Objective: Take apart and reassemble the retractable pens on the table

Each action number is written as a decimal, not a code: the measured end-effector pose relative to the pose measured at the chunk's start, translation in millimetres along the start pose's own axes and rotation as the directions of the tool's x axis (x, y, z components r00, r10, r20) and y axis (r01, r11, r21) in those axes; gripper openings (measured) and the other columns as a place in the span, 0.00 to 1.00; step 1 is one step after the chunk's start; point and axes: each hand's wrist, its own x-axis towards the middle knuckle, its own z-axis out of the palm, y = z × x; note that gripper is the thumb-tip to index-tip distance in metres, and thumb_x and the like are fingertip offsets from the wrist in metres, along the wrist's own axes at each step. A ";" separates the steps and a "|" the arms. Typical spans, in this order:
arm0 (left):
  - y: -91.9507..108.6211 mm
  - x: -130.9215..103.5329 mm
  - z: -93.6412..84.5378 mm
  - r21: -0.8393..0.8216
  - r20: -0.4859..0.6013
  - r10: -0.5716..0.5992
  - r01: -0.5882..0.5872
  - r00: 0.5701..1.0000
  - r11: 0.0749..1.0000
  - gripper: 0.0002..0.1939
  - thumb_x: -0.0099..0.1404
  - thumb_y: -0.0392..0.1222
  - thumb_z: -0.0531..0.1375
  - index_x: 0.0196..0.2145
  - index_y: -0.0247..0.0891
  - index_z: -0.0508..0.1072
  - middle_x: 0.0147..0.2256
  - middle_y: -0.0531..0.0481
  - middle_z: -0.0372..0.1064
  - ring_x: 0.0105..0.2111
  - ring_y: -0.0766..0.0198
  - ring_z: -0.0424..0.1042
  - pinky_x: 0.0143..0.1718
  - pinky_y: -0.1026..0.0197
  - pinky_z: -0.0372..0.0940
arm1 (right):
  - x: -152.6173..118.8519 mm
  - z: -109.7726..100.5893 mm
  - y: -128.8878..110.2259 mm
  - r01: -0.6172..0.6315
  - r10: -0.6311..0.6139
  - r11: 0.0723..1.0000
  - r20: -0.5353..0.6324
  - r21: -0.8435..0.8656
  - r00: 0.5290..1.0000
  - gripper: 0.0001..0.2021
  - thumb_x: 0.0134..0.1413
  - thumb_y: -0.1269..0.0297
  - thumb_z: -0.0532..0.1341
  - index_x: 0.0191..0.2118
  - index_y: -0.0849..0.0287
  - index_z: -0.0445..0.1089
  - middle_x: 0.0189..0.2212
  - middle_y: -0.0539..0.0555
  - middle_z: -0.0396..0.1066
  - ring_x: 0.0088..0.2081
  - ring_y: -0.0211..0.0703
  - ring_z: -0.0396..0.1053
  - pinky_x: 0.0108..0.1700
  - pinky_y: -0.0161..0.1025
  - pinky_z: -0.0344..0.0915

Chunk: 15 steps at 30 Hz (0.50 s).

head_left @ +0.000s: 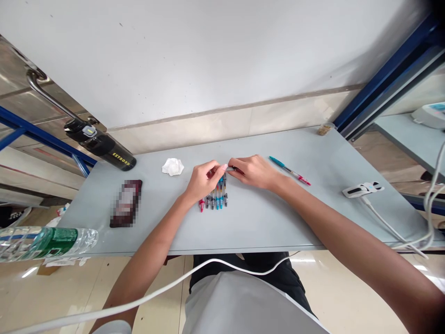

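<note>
My left hand (pixel 205 180) and my right hand (pixel 255 171) meet over the middle of the grey table, fingertips pinched together. Between them is a slim pen (pixel 231 169), dark and grey where it shows; most of it is hidden by my fingers. Just below my hands several pens (pixel 217 200) lie side by side in a row, with red, black and blue ends pointing toward me. Their far ends are partly covered by my left hand. To the right of my right hand lies a single pen (pixel 290 170), teal at one end and red at the other.
A crumpled white tissue (pixel 173 167) and a blurred-out dark phone-like object (pixel 126 203) lie on the left. A black flask (pixel 100 144) and a plastic water bottle (pixel 59 241) are farther left. At right are a small clear cup (pixel 326 129) and a white corded device (pixel 363 189).
</note>
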 end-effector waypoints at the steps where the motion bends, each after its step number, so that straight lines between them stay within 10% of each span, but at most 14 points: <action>1: -0.2 -0.4 1.1 0.009 0.002 0.015 -0.016 1.000 1.000 0.23 0.80 0.58 0.60 0.30 0.40 0.72 0.26 0.54 0.67 0.27 0.66 0.62 0.31 0.60 0.60 | -0.1 1.1 0.6 -0.001 0.001 1.000 0.002 0.001 1.000 0.17 0.80 0.52 0.49 0.45 0.55 0.70 0.35 0.56 0.78 0.27 0.44 0.62 0.32 0.43 0.43; 15: -5.7 1.1 1.7 0.007 -0.040 0.093 -0.093 0.995 0.996 0.16 0.73 0.54 0.70 0.50 0.42 0.78 0.40 0.49 0.78 0.37 0.62 0.75 0.38 0.60 0.70 | 0.7 2.1 0.6 -0.023 0.023 0.999 0.006 0.024 1.000 0.15 0.78 0.56 0.50 0.46 0.55 0.71 0.37 0.56 0.79 0.28 0.44 0.63 0.33 0.42 0.45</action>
